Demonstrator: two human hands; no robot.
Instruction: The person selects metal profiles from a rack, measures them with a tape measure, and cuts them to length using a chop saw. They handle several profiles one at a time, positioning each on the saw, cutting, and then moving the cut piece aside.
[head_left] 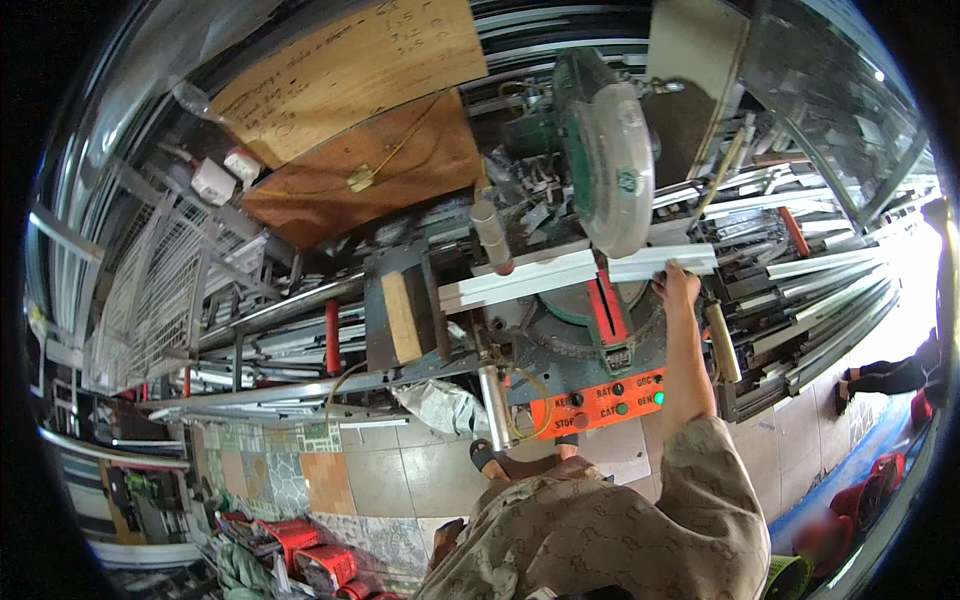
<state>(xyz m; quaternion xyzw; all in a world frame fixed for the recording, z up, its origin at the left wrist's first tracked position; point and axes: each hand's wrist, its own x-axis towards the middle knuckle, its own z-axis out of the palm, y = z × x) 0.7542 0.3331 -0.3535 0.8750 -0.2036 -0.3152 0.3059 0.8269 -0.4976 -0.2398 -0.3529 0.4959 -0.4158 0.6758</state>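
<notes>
My right hand (678, 284) reaches forward with its fingers closed on a short white metal profile (640, 267), right of the saw's slot. A longer white profile (520, 281) lies to the left, nearly in line with it; a narrow gap shows between the two. Over this gap stands the green miter saw (610, 160) with a pale blade guard. Below it is a red slotted insert (606, 308) in the round saw table. A cylindrical clamp (490, 235) comes down by the longer profile. My left hand does not show.
An orange control panel (600, 408) with knobs and buttons is on the saw bench's front. A wooden block (402, 317) lies left of the saw. Many metal profiles (840, 300) are stacked at right. Red baskets (325, 567) stand behind at left. Another person's leg (885, 375) shows at far right.
</notes>
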